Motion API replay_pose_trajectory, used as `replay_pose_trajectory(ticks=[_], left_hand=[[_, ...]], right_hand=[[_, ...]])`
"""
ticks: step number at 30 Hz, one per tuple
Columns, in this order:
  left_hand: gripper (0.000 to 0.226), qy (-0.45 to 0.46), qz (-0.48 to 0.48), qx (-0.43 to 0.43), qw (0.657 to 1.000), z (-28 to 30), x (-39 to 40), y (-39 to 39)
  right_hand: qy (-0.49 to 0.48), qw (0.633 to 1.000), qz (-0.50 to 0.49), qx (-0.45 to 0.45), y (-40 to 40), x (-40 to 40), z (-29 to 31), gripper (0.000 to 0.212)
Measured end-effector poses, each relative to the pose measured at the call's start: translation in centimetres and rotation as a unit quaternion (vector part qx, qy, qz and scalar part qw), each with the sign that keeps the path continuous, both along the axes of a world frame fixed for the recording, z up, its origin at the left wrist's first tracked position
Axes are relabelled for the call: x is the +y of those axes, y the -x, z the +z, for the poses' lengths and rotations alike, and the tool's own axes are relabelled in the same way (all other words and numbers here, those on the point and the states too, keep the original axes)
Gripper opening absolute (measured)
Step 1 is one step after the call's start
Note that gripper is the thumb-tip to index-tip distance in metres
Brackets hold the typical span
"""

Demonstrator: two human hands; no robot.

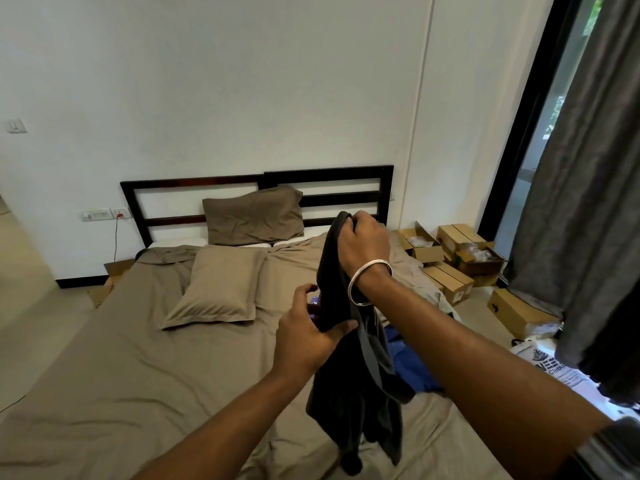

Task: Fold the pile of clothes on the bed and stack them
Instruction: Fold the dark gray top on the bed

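Black limp cotton garment [349,393] hangs from our right hand [360,242], which grips its top edge up high, so the long axis runs straight down toward the tan-sheeted bed [138,375]. Our left hand [308,336] sits lower and nearer the cloth's middle, thumb and fingers closing on its left edge. Remaining clothes, a crumpled blue piece [415,365] among them, lie right of the hands.

Bed [138,375] in tan sheet, two pillows [221,285], blue garment [415,368]
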State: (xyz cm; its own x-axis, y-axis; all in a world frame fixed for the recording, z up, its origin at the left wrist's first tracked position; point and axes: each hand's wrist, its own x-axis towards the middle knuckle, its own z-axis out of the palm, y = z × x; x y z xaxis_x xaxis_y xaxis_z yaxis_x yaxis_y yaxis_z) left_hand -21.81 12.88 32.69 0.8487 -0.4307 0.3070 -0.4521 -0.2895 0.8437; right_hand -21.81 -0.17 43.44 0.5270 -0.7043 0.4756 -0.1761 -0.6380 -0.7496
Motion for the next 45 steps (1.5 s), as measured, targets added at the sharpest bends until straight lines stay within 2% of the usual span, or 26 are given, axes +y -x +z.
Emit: replay_pose_trajectory(ticks=[2, 5, 8, 11, 14, 16, 19, 21, 23, 24, 26, 27, 29, 30, 31, 33, 34, 35, 37, 40, 42, 43, 45], left_hand=[[0.088, 0.019, 0.045, 0.025, 0.998, -0.2, -0.1, 0.7], [0.078, -0.045, 0.083, -0.035, 0.995, 0.0, -0.8, 1.4], [0.038, -0.043, 0.066, -0.035, 0.996, -0.3, -1.6, 0.2], [0.004, 0.053, 0.055, 0.098, 0.992, -0.2, -1.4, -3.2], [0.014, 0.184, -0.006, 0.185, 0.965, 2.3, -0.4, -6.3], [0.018, 0.214, -0.046, 0.193, 0.957, 4.7, 0.7, -8.2], [0.033, 0.152, -0.086, 0.215, 0.961, 8.0, 1.6, -10.7], [0.039, 0.147, -0.106, 0.216, 0.959, 9.7, 1.6, -12.0], [0.039, 0.13, -0.118, 0.183, 0.967, 10.9, 1.3, -12.6], [0.037, 0.112, -0.135, 0.154, 0.973, 11.4, 1.3, -12.6], [0.026, 0.021, -0.179, 0.06, 0.982, 12.0, 1.6, -12.5], [0.025, -0.077, -0.197, -0.003, 0.977, 12.2, 1.8, -12.7], [0.038, -0.307, -0.186, -0.115, 0.926, 12.6, 2.1, -13.3], [0.038, -0.376, -0.165, -0.143, 0.901, 12.9, 2.2, -13.5], [0.036, -0.41, -0.15, -0.156, 0.886, 13.0, 2.2, -13.7], [0.036, -0.427, -0.14, -0.163, 0.878, 13.1, 2.2, -14.1], [0.039, -0.434, -0.144, -0.161, 0.875, 13.1, 2.2, -14.1], [0.043, -0.445, -0.15, -0.156, 0.869, 13.1, 2.1, -14.0], [0.045, -0.457, -0.164, -0.136, 0.864, 12.8, 2.3, -13.9], [0.037, -0.405, -0.201, -0.066, 0.889, 11.7, 3.6, -13.4], [0.032, -0.361, -0.238, -0.014, 0.902, 9.6, 4.6, -13.9], [0.02, -0.328, -0.233, -0.003, 0.915, 8.2, 4.9, -14.4], [0.006, -0.222, -0.153, -0.007, 0.963, 5.4, 4.8, -15.5]], right_hand=[[-0.027, 1.0, -0.009, -0.004, -0.3, 0.1, 0.5, 0.028], [-0.143, 0.99, 0.001, -0.017, -0.9, -0.2, 1.3, 0.032], [-0.294, 0.953, 0.05, -0.049, -1.1, -0.7, 2.1, 0.029], [-0.313, 0.945, 0.068, -0.073, -0.5, -2.4, 2.9, 0.025], [-0.307, 0.947, 0.08, -0.055, 0.6, -5.2, 3.2, 0.026], [-0.336, 0.937, 0.098, -0.015, 1.2, -6.4, 3.1, 0.022], [-0.33, 0.937, 0.102, 0.055, 1.9, -7.8, 2.2, 0.017], [-0.378, 0.916, 0.104, 0.09, 2.1, -8.0, 1.2, 0.005], [-0.426, 0.893, 0.114, 0.089, 1.9, -8.0, -0.1, 0.012], [-0.424, 0.894, 0.123, 0.082, 1.6, -7.9, -0.4, 0.011], [-0.348, 0.92, 0.159, 0.085, 0.9, -8.0, -0.8, 0.006], [-0.3, 0.931, 0.181, 0.097, 0.6, -7.9, -0.8, 0.011], [-0.269, 0.924, 0.248, 0.111, 0.9, -7.7, -0.3, 0.009], [-0.253, 0.915, 0.286, 0.127, 1.1, -7.8, -0.1, 0.012], [-0.209, 0.912, 0.311, 0.167, 1.1, -8.1, 0.1, 0.025], [0.007, 0.903, 0.297, 0.311, 1.2, -8.1, 0.4, 0.04], [0.104, 0.888, 0.27, 0.358, 0.9, -8.0, 0.4, 0.035], [0.138, 0.883, 0.256, 0.367, 0.7, -8.0, 0.5, 0.025], [0.064, 0.907, 0.276, 0.312, 0.9, -7.8, 0.9, 0.01], [-0.096, 0.922, 0.329, 0.178, 1.2, -7.8, 1.4, 0.016], [-0.156, 0.938, 0.289, 0.108, 1.1, -8.0, 1.6, 0.017], [-0.17, 0.947, 0.258, 0.09, 1.0, -8.1, 1.6, 0.017], [-0.217, 0.948, 0.221, 0.069, 0.7, -7.9, 1.6, 0.023]])
